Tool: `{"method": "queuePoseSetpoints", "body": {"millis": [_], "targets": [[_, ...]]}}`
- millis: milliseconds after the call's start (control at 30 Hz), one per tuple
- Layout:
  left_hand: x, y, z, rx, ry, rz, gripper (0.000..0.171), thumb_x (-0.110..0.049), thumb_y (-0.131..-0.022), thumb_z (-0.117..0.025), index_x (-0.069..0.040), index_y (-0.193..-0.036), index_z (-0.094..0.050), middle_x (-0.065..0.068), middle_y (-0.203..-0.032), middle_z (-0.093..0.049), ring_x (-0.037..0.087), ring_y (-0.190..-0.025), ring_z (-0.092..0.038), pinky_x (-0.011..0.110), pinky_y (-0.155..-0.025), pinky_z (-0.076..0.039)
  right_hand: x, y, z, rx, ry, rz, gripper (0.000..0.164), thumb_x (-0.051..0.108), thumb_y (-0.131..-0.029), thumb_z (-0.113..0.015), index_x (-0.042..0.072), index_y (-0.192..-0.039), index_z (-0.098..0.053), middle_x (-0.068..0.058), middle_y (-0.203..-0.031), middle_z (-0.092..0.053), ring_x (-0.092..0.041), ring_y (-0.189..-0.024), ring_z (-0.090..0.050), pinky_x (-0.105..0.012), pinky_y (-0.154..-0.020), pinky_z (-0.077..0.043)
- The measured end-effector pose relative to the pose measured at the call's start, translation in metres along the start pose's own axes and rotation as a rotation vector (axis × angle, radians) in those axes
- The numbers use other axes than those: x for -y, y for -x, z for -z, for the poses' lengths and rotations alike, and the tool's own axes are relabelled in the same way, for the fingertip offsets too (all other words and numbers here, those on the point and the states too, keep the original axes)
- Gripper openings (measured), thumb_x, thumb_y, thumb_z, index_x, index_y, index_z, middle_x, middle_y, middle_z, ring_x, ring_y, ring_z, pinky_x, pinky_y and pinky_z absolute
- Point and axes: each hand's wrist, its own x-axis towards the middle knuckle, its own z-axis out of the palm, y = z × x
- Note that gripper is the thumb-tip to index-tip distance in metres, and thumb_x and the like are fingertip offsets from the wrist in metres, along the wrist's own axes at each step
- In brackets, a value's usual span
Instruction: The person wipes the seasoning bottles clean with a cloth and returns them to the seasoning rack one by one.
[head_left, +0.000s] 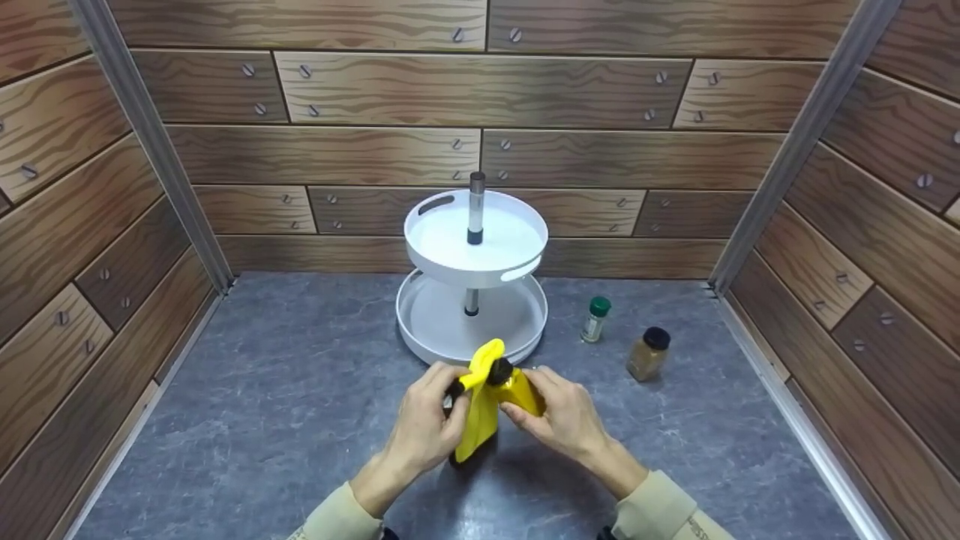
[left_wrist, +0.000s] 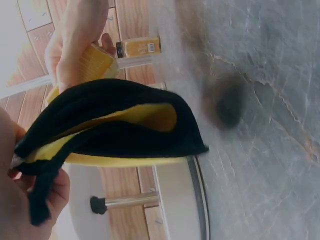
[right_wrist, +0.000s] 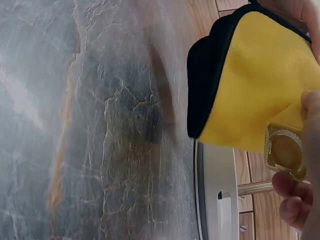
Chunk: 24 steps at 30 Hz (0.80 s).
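Observation:
My left hand pinches a yellow cloth with black edging, which hangs down in folds. In my right hand is a yellow spice jar with a black cap, tilted toward the cloth. The cloth touches the jar near its cap. In the right wrist view the square base of the jar shows beside the yellow side of the cloth. The left wrist view shows the cloth's black side, with the right hand around the jar beyond it.
A white two-tier round tray stand stands just behind the hands. To its right are a small green-capped jar and a black-capped spice jar. Wood-patterned walls enclose the grey marbled table at the back and sides.

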Motion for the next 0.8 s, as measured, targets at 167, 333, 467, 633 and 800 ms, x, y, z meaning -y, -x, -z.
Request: {"method": "queuePoseSetpoints", "body": {"millis": [167, 333, 467, 633, 800], "targets": [[0.001, -0.001, 0.000, -0.073, -0.010, 0.044, 0.019, 0.001, -0.094, -0.077, -0.009, -0.111, -0.077, 0.004, -0.102, -0.076, 0.010, -0.088, -0.071, 0.027, -0.077, -0.063, -0.002, 0.001, -0.003, -0.023, -0.201, -0.108, 0.032, 0.030, -0.099, -0.086, 0.006, -0.119, -0.079, -0.002, -0.088, -0.074, 0.003, -0.070, -0.057, -0.017, -0.057, -0.052], [0.003, 0.000, -0.001, -0.119, -0.041, 0.043, 0.022, 0.001, -0.091, -0.077, -0.008, -0.110, -0.077, 0.005, -0.100, -0.076, 0.011, -0.087, -0.072, 0.029, -0.077, -0.063, -0.003, 0.000, 0.000, 0.048, -0.462, -0.219, 0.023, 0.011, -0.101, -0.080, 0.001, -0.121, -0.077, -0.014, -0.099, -0.081, -0.001, -0.073, -0.071, -0.022, -0.061, -0.061], [0.003, 0.001, -0.002, -0.140, -0.055, 0.040, 0.023, 0.002, -0.090, -0.078, -0.008, -0.110, -0.077, 0.006, -0.099, -0.075, 0.013, -0.086, -0.072, 0.030, -0.077, -0.063, -0.003, 0.001, 0.003, 0.143, -0.642, -0.287, 0.027, 0.009, -0.107, -0.071, -0.004, -0.131, -0.071, -0.027, -0.111, -0.078, -0.003, -0.072, -0.074, -0.024, -0.058, -0.061], [0.000, 0.000, -0.005, -0.151, -0.068, 0.039, 0.024, 0.000, -0.090, -0.078, -0.008, -0.112, -0.077, 0.005, -0.099, -0.075, 0.013, -0.086, -0.072, 0.030, -0.076, -0.063, 0.001, 0.001, 0.004, 0.195, -0.714, -0.299, 0.029, 0.008, -0.110, -0.067, -0.005, -0.136, -0.067, -0.031, -0.115, -0.075, -0.002, -0.059, -0.064, -0.025, -0.045, -0.054], [-0.004, 0.000, -0.011, -0.148, -0.072, 0.022, 0.025, 0.000, -0.089, -0.079, -0.008, -0.112, -0.077, 0.006, -0.100, -0.075, 0.015, -0.088, -0.074, 0.031, -0.079, -0.064, 0.005, 0.000, 0.000, 0.196, -0.715, -0.293, 0.030, 0.006, -0.109, -0.067, -0.004, -0.137, -0.067, -0.030, -0.116, -0.076, -0.002, -0.055, -0.063, -0.027, -0.043, -0.054]]}}
